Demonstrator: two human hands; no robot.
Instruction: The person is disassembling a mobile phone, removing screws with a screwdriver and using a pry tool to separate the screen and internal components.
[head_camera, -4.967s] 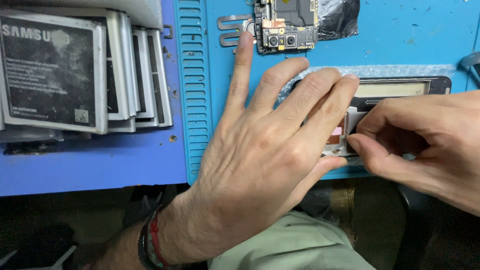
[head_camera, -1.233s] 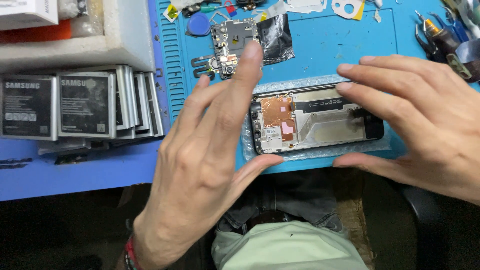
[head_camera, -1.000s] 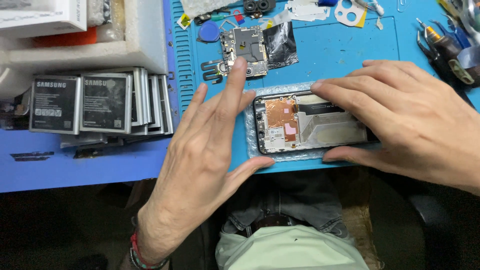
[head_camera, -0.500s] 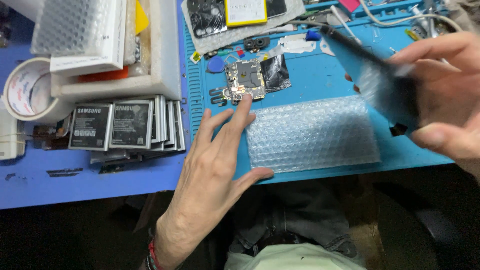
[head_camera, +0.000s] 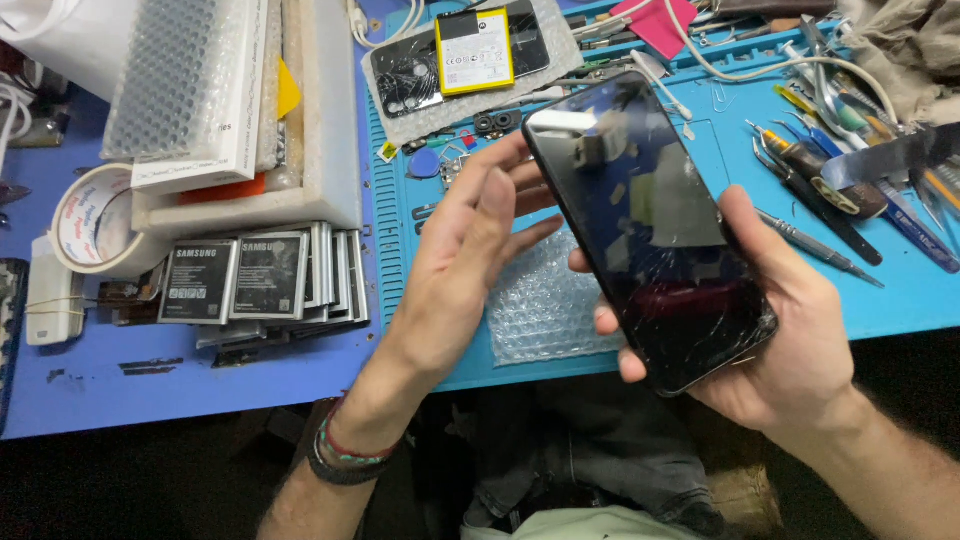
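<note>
My right hand holds a black phone screen up above the blue mat; its dark glass is cracked near the lower end. My left hand is open, fingers spread, its fingertips next to the phone's upper left edge. Below the phone a sheet of bubble wrap lies on the mat with nothing on it.
A row of grey phone batteries stands at the left beside a tape roll and white boxes. A yellow-labelled battery lies on a phone back at the top. Screwdrivers and tweezers lie at the right.
The phone lay open side up on the bubble wrap under both hands; my right hand lifted it, turned it screen up and brought it closer. My left hand came off it.
</note>
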